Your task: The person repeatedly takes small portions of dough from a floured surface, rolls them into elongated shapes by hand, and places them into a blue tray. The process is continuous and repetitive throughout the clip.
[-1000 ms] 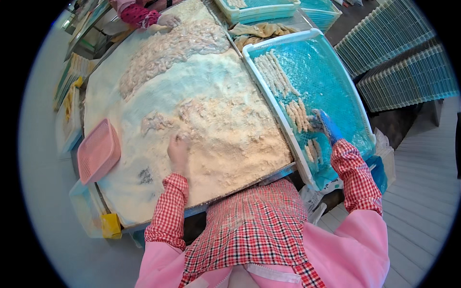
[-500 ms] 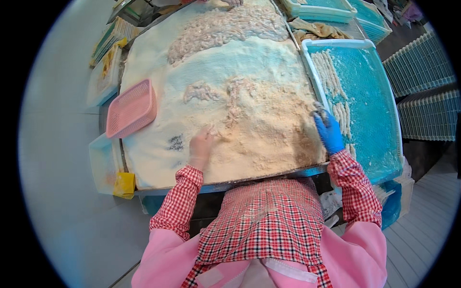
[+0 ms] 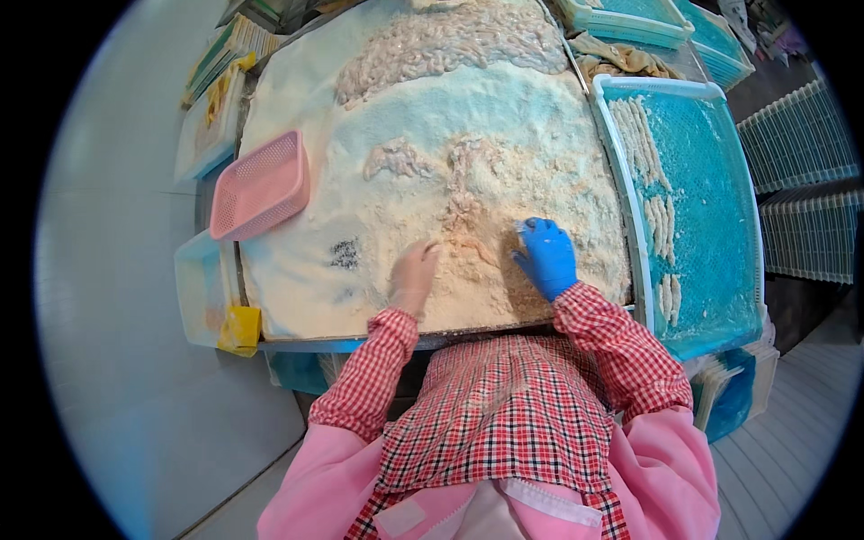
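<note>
My left hand (image 3: 414, 277), centre of frame: fingers curled, blurred; cannot tell if grasping. My blue-gloved right hand (image 3: 547, 258), just right of centre: fingers bent, grip hidden. Pale strip (image 3: 475, 248) between, on crumbs (image 3: 540, 180).

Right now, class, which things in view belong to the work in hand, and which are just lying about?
Seemingly in use:
powder, around the left hand and gloved right hand
pale pieces on it
blue tray, holding powdered strips

Seemingly lying about, untouched by either hand:
pink basket
tan cloth
stacked trays
</note>
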A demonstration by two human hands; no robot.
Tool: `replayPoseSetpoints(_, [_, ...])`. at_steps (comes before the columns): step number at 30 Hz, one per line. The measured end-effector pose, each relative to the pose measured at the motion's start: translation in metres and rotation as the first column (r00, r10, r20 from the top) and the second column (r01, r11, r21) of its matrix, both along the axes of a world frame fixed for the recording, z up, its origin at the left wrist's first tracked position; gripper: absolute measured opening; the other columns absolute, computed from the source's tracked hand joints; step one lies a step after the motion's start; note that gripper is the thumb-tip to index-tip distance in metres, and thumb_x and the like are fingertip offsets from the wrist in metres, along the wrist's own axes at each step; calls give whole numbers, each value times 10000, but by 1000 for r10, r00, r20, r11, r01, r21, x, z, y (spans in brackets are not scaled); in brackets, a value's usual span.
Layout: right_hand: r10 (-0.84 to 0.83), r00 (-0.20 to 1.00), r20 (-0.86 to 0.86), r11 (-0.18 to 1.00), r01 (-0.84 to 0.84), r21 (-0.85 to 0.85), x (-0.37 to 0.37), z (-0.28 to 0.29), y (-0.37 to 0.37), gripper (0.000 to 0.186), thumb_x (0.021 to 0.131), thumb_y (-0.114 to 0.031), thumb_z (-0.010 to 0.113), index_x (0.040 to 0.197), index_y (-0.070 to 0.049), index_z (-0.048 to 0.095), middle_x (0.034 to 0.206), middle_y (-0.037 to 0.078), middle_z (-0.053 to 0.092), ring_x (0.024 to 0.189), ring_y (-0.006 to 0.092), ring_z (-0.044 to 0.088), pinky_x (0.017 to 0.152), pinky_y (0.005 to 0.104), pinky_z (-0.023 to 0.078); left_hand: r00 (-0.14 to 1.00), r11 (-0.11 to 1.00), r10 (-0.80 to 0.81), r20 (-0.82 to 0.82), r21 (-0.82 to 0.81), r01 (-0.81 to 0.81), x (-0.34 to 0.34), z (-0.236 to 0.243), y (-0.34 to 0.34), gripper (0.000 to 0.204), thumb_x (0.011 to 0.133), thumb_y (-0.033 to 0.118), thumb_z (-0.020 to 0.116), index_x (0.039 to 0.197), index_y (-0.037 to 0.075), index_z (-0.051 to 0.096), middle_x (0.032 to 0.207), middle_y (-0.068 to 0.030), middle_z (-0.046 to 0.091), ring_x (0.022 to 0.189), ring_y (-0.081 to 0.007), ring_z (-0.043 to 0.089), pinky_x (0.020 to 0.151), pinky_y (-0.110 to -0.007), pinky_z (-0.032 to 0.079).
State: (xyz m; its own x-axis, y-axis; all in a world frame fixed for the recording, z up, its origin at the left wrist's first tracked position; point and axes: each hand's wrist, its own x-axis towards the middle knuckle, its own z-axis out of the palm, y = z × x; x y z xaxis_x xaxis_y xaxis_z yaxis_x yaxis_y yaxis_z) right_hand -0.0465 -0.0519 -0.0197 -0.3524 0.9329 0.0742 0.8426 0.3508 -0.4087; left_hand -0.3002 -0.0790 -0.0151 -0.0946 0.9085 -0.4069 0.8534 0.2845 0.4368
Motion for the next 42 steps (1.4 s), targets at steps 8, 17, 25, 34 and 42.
replayPoseSetpoints(8, [111, 993, -47, 991, -114, -66, -9, 5, -17, 346, 753, -150, 661, 1091, -92, 614, 1041, 103, 567, 943, 288, 542, 762, 404, 459, 803, 877, 479, 355, -220, -426, 9, 9, 0, 301, 870, 158, 602, 1153, 62, 637, 1011, -150, 677, 950, -267, 648, 813, -361, 513])
replayPoseSetpoints(17, [76, 996, -35, 993, -79, -82, -8, 8, -34, 273, 720, -104, 622, 991, -65, 630, 986, 104, 572, 882, 299, 547, 739, 426, 456, 966, 906, -208, -155, 341, 250, 28, -4, -2, 310, 794, 94, 622, 1102, 102, 651, 999, -123, 662, 949, -294, 620, 811, -363, 512])
replayPoseSetpoints(25, [145, 988, -55, 989, -147, -27, 6, -12, -23, 400, 744, -88, 616, 1144, -98, 607, 1142, 107, 578, 1015, 308, 540, 850, 419, 449, 920, 856, -386, -63, 346, 383, 44, -3, 27, 312, 800, 89, 610, 1112, 83, 612, 1112, -108, 618, 981, -293, 603, 816, -371, 504])
replayPoseSetpoints(34, [-3, 996, -89, 999, -1, -49, 9, -12, -46, 245, 753, -101, 587, 984, -84, 666, 930, 137, 572, 881, 319, 550, 694, 427, 461, 908, 854, -420, -4, 337, 396, 40, -4, 21, 280, 854, 156, 595, 1119, 65, 617, 1076, -133, 624, 941, -300, 608, 827, -370, 506])
replayPoseSetpoints(42, [-808, -15, -589, 589, -61, -806, -10, -78, -32, 263, 926, -291, 577, 982, -39, 624, 730, 55, 598, 717, 127, 545, 673, 304, 451, 954, 905, -292, 73, 343, 250, 125, -1, -25, 386, 833, 118, 582, 1202, 11, 545, 1161, -167, 553, 1103, -333, 500, 962, -413, 396])
